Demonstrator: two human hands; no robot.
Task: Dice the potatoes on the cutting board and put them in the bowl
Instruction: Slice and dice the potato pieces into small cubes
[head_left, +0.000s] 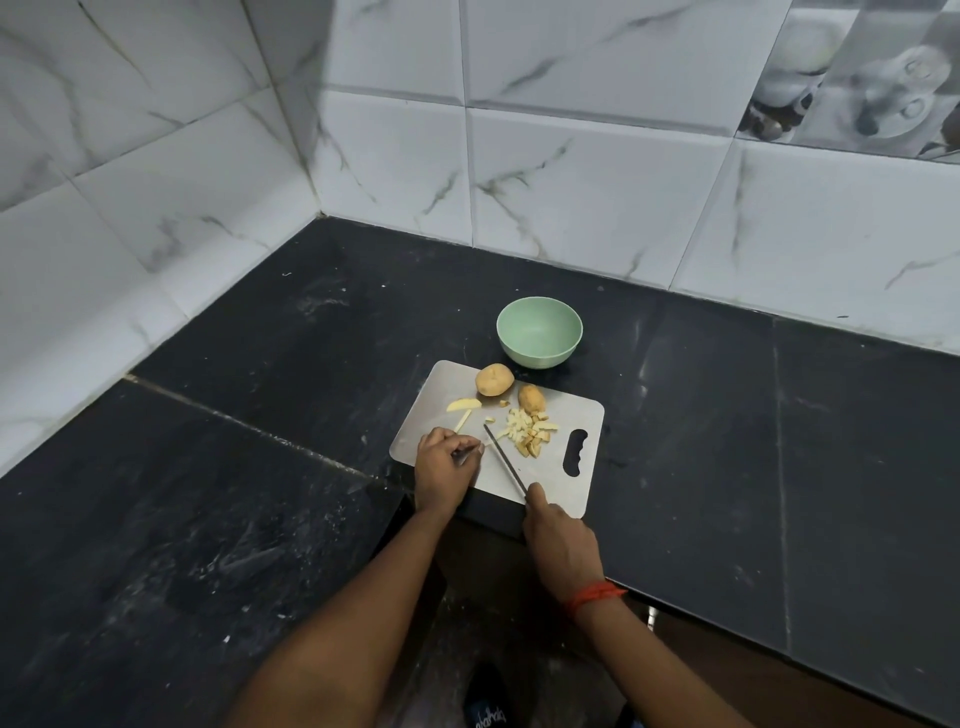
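From my remote seat I read this as mid-dicing; the board (576, 415) lies at the counter's (260, 467) front edge, close to the person, which I take to be for reach; the right hand (558, 545) is clamped round the knife (505, 460), its handle hidden in the fist, the blade running from the board's near edge towards its middle with the tip just beside the dice (527, 434); the left hand (444, 465) sits at the board's near left corner with fingers curled, and they seem to pinch a small pale piece (480, 447) against the board just left of the blade, I judge to steady it for the next cut, though it is too small to be sure; a slice (464, 404) and a strip (462, 421) wait near the left edge, apart from the dice, probably queued for cutting; a whole potato (494, 380) rests at the far edge and a cut potato (532, 399) just right of it, touching the dice, both kept clear of the knife; the bowl (519, 356) stands on the counter just beyond the far edge, nearest the whole potato, handy for a short transfer; I see nothing in it, so all the dice are on the board and much of the task remains.
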